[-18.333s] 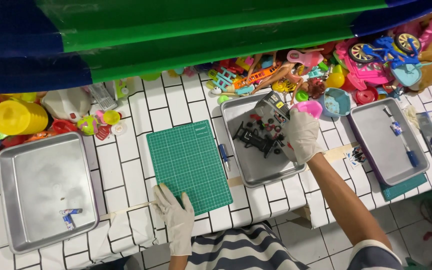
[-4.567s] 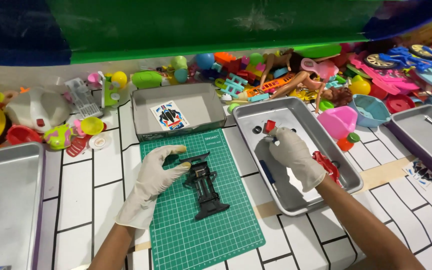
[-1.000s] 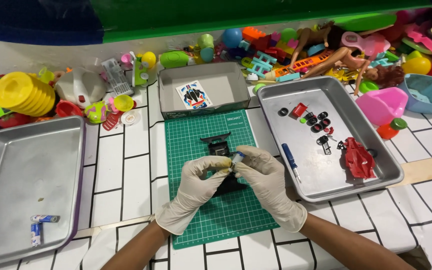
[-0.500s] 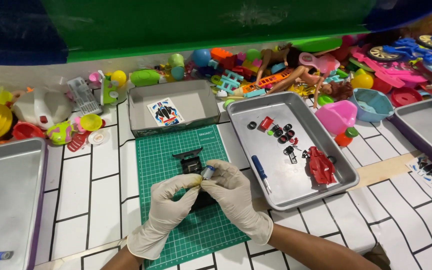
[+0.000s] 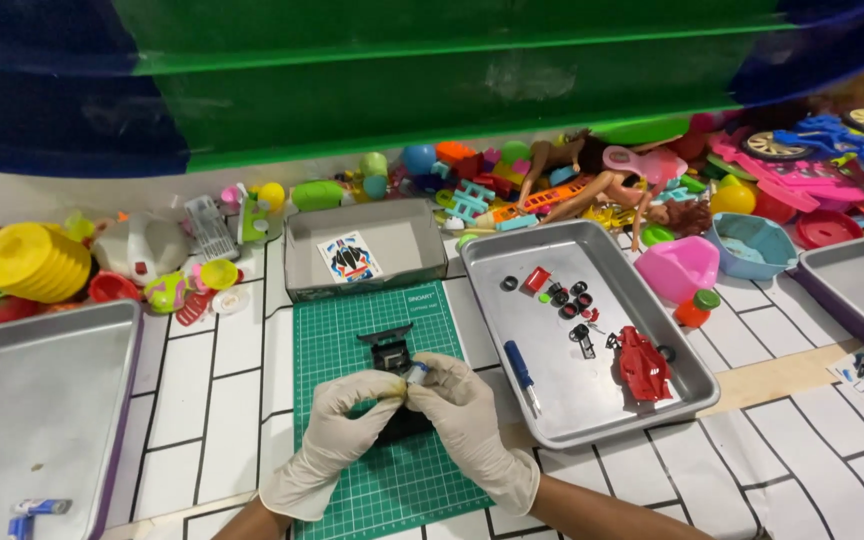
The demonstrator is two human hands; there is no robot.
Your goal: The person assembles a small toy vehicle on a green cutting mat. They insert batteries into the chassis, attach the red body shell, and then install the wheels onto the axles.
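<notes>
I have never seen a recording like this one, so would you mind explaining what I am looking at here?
This is a single view from a camera worn on a person's head, looking down at their own two hands; there is no machine. Both hands wear pale gloves. The left hand and right hand meet over a green cutting mat, pinching a small cylindrical part together above a black toy car chassis. To the right, a metal tray holds small black wheels, a red car body shell and a blue-handled screwdriver. Behind the mat stands an open grey box with a sticker sheet inside. Another metal tray lies at the left, and mixed colourful toys are heaped along the back wall.
</notes>
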